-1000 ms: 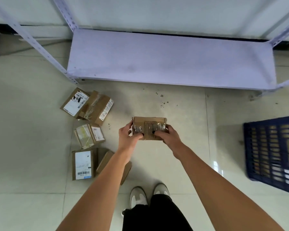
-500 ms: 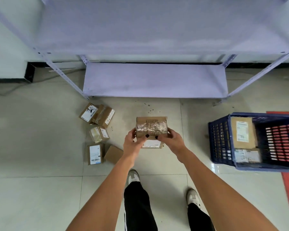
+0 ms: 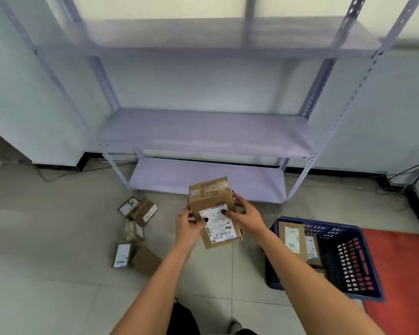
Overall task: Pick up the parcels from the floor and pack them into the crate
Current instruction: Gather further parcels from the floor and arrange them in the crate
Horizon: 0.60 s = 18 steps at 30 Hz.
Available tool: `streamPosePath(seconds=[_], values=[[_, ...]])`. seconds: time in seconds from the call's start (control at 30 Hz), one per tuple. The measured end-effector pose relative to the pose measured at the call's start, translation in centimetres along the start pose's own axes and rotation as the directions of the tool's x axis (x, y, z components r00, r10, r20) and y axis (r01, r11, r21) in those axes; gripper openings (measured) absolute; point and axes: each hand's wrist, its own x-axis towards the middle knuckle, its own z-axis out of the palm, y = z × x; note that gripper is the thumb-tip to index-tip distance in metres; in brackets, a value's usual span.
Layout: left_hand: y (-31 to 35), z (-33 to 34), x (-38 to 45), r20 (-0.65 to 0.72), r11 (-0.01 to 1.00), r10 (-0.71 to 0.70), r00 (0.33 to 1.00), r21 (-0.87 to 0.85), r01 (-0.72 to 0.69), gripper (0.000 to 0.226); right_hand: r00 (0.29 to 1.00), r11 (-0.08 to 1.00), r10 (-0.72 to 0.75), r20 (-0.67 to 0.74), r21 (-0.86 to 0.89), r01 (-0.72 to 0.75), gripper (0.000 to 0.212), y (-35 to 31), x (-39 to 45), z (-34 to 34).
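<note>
Tiled floor [image 3: 46, 274] below grey shelving [image 3: 203, 139].
Left hand [image 3: 188, 227] and right hand [image 3: 246, 217] grip a labelled parcel [image 3: 212, 211], fingers curled; crate [image 3: 363, 279] right holds a few, floor parcels [image 3: 136, 228] remain.

- The parcel [image 3: 212, 211] has been turned in both hands: its white label now faces up, where a second ago only the taped brown side showed.
- The left hand [image 3: 188, 226] and right hand [image 3: 243, 217] have carried it higher and, as far as the blur allows, slightly right toward the blue crate [image 3: 363, 257].
</note>
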Motion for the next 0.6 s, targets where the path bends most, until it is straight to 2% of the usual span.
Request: streamPosePath(seconds=[0.17, 0.27, 0.37, 0.43, 0.5, 0.6], values=[[3.3, 3.9, -3.9, 0.035, 0.998, 0.031, 0.999, -0.057, -0.029, 0.061, 0.995, 0.999, 0.017, -0.099, 0.039, -0.013, 0.077, 1.5, -3.7, -4.1], [3.8, 6.2, -4.7, 0.083, 0.997, 0.029, 0.996, -0.074, -0.022, 0.058, 0.987, 0.993, 0.1, -0.125, 0.079, -0.091, 0.068, 2.2, -5.7, -6.1], [3.8, 8.6, -5.1, 0.165, 0.998, 0.038, 0.986, -0.054, -0.029, 0.057, 0.975, 0.971, 0.149, -0.163, 0.211, -0.113, 0.061, 3.8, -7.0, -7.6], [3.4, 9.9, -5.8, 0.231, 0.998, 0.051, 0.972, -0.051, -0.041, 0.061, 0.962, 0.955, 0.195, -0.189, 0.261, -0.142, 0.064, 5.2, -7.4, -8.5], [3.2, 11.1, -6.4, 0.286, 0.997, 0.072, 0.956, -0.032, -0.066, 0.066, 0.949, 0.939, 0.238, -0.205, 0.297, -0.171, 0.069, 6.5, -7.7, -9.4], [3.1, 13.2, -7.3, 0.336, 0.998, 0.061, 0.94, -0.033, -0.052, 0.074, 0.943, 0.936, 0.252, -0.216, 0.302, -0.181, 0.064, 8.0, -8.3, -11.0]])
